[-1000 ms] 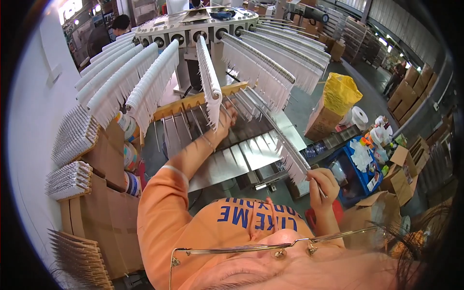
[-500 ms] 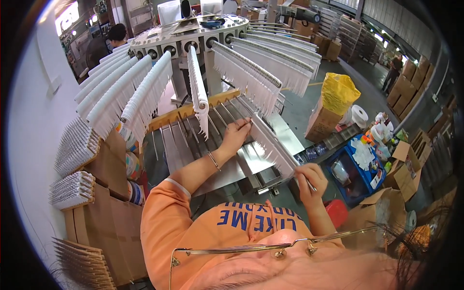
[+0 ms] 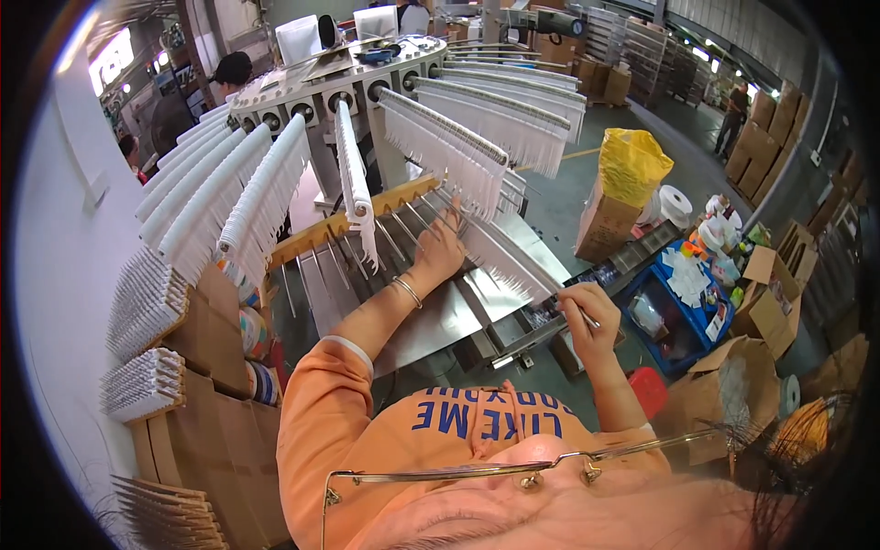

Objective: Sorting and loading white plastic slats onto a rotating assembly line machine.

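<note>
My right hand (image 3: 589, 321) is closed around the near end of a thin metal rod (image 3: 594, 324). A row of thin white strips (image 3: 504, 261) hangs from the rod like a fringe; what they are I cannot make out. My left hand (image 3: 438, 249) is near the rod's far end with its index finger stretched toward a wooden bar (image 3: 357, 220); its other fingers are partly hidden. Bare metal rods (image 3: 394, 234) stick out from that bar over a shiny metal plate (image 3: 431, 321). Beyond stands a round grey machine (image 3: 321, 87) with white-fringed arms (image 3: 445, 133) fanning out.
Trays of white-tipped sticks (image 3: 147, 293) stand on cardboard boxes (image 3: 215, 449) at left. A yellow bag (image 3: 632, 170) tops a tall carton (image 3: 605, 220) at right, near a blue crate (image 3: 674, 316) and a red stool-like object (image 3: 647, 392). Other people (image 3: 733, 115) are farther off.
My left hand has moved away from me toward the wooden bar, and its index finger has straightened. The rod's far end has shifted toward the bar; my right hand still grips the near end.
</note>
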`<state>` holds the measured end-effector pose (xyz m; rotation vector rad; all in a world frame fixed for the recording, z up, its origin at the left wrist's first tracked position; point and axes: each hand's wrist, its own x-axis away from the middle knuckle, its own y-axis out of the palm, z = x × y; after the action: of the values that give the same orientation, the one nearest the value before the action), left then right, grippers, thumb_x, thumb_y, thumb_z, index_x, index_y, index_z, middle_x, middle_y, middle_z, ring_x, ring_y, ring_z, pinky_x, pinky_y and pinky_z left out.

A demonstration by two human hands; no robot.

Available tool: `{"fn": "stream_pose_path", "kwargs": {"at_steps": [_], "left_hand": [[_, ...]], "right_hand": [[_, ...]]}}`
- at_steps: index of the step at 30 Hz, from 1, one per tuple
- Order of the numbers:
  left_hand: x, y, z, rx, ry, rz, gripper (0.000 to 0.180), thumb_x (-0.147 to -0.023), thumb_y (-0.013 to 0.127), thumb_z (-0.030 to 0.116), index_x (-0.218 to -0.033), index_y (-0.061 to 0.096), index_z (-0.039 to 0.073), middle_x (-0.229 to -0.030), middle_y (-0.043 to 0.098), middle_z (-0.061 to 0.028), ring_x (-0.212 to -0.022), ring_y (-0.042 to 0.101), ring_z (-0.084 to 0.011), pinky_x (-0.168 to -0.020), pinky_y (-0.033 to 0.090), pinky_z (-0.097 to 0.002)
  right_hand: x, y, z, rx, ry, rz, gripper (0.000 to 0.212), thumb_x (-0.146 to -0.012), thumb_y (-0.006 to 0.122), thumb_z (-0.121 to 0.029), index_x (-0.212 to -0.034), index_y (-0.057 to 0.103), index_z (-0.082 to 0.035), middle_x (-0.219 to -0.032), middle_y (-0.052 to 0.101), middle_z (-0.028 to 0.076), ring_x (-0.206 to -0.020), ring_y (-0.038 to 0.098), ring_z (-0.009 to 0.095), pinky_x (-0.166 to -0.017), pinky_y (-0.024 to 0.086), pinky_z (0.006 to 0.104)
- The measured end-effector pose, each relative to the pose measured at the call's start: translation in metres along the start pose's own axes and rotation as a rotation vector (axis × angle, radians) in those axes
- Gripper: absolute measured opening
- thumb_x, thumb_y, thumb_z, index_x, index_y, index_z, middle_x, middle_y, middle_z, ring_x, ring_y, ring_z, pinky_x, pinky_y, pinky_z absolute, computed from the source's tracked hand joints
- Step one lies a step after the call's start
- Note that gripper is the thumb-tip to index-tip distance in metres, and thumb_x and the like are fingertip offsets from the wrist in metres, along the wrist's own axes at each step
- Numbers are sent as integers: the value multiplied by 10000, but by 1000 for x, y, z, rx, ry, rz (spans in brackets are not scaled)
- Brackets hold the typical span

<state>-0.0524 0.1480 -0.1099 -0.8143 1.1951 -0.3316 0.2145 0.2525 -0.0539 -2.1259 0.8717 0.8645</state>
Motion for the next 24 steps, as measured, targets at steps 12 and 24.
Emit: {"fn": "stream_pose_path", "kwargs": {"at_steps": [12, 24], "left_hand": [[-3, -3, -4, 163, 0, 34, 415, -667, 477, 25, -1036, 418, -156, -939, 505, -311, -830, 529, -428, -753, 448, -435], [-2, 5, -6, 206, 32, 96, 354, -675, 461, 10, -994, 432, -141, -880, 507, -278, -780, 522, -422, -717, 443, -444]], "right_hand": [[77, 16, 34, -93, 77, 178, 164, -758, 493, 82, -876, 595, 31, -823, 585, 117, -728, 579, 196, -658, 458, 268], [36, -23, -14, -3, 24, 78, 157, -750, 486, 77, -846, 601, 30, -753, 593, 114, -683, 574, 176, -632, 450, 248]]}}
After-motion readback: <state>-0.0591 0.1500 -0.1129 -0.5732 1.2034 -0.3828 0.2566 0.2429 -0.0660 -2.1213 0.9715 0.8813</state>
